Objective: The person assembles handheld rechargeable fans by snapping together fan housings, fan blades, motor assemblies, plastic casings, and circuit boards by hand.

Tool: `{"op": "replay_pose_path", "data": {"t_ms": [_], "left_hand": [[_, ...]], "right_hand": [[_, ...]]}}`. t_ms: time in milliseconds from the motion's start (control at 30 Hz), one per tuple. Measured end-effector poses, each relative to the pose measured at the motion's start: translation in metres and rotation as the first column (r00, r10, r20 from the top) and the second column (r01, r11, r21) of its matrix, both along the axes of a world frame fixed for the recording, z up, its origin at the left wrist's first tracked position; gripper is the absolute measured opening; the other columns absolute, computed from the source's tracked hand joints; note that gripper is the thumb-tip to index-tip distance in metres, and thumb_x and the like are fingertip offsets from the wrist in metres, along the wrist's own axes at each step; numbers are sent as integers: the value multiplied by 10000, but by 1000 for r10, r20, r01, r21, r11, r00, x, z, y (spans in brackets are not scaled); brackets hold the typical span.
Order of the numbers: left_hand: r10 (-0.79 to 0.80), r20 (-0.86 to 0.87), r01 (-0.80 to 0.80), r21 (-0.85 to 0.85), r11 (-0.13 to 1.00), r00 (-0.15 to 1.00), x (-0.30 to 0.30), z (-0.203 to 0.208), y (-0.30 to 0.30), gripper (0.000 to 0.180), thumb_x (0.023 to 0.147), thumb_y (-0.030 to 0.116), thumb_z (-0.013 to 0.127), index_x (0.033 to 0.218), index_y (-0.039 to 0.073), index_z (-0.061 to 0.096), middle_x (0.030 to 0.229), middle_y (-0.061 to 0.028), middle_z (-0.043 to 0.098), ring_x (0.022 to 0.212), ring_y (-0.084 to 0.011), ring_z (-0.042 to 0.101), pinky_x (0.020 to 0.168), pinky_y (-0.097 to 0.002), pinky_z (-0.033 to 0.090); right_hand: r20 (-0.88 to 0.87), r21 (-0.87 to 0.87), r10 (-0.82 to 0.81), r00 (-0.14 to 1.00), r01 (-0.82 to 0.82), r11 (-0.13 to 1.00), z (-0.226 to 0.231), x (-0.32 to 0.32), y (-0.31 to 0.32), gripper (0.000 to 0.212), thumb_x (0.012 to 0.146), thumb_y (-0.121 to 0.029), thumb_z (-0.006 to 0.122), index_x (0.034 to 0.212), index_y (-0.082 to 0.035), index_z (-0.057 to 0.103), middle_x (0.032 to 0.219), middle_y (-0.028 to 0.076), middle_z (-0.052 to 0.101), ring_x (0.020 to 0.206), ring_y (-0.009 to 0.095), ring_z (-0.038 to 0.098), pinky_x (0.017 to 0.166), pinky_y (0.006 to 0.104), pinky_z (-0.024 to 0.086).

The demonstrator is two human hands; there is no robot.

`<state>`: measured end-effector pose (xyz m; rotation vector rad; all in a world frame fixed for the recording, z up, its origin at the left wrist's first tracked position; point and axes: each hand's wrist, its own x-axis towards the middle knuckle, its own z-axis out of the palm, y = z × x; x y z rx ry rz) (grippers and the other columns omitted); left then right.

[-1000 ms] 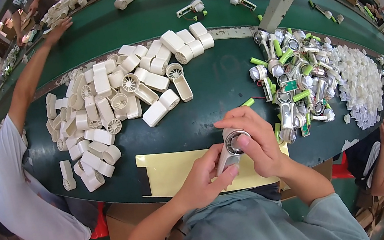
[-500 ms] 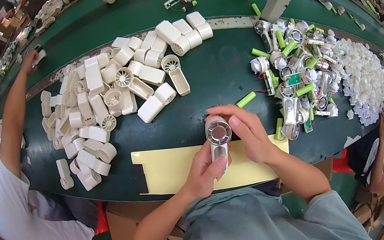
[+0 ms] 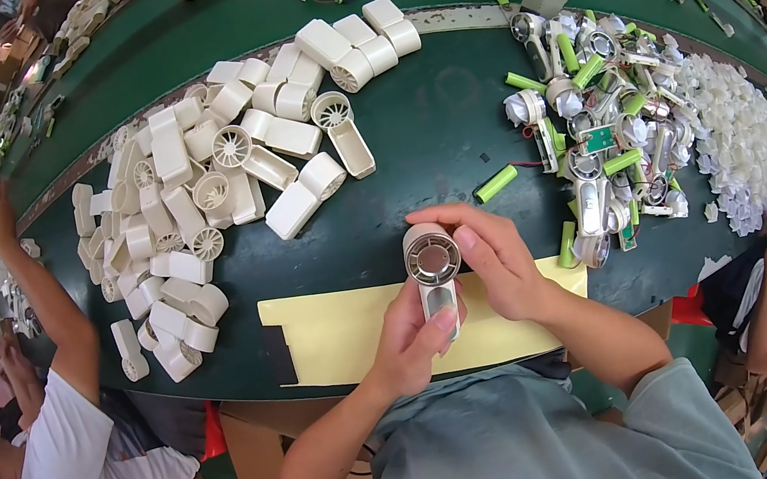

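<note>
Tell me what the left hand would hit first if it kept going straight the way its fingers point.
The left hand points up and slightly right, away from the body. It already touches the small handheld fan it holds with the right hand. Past those, probably the green battery on the table, though depth is unclear.

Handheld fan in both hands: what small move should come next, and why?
Probably set the handheld fan down among the white fan housings at the left. Its round front looks closed, the left hand grips the handle and the right hand cups the head, with no loose part between them.
</note>
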<state>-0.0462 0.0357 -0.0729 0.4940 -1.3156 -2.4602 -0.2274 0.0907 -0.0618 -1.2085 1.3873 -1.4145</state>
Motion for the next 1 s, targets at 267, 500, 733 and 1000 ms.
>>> {"op": "replay_pose_path", "data": {"t_ms": [267,500,733,1000], "left_hand": [[69,69,-60,-129,990,995,-5,9,5,444,1031,431,499,1120,-4,482,748,-18,534,560,-52,434,516,-218,342],[65,72,-55,-123,991,995,-7,10,4,439,1029,418,510,1135,-7,477,756,-23,538,571,-54,439,525,-216,346],[75,47,-70,-101,992,996,-10,10,-2,426,1030,403,538,1164,3,481,799,-30,555,597,-58,456,544,-218,365],[3,-101,-24,-206,978,995,9,21,0,537,921,79,753,1369,73,457,1172,6,545,1046,-108,561,919,-304,493]], "right_hand": [[15,10,1,1000,-2,1000,1,3,2,466,1105,-325,379,1331,19,597,1105,119,694,1012,194,654,912,331,501],[15,8,3,1000,-3,1000,0,1,2,471,1106,-333,378,1333,18,596,1104,120,695,1007,196,656,909,330,502],[17,16,21,1000,-21,1000,4,-4,-5,546,1094,-419,385,1345,20,591,1117,119,693,1037,204,646,930,342,495],[27,110,295,955,-296,949,34,9,23,513,1006,-297,648,1410,-9,521,1345,108,555,1228,208,527,1074,369,407]]}}
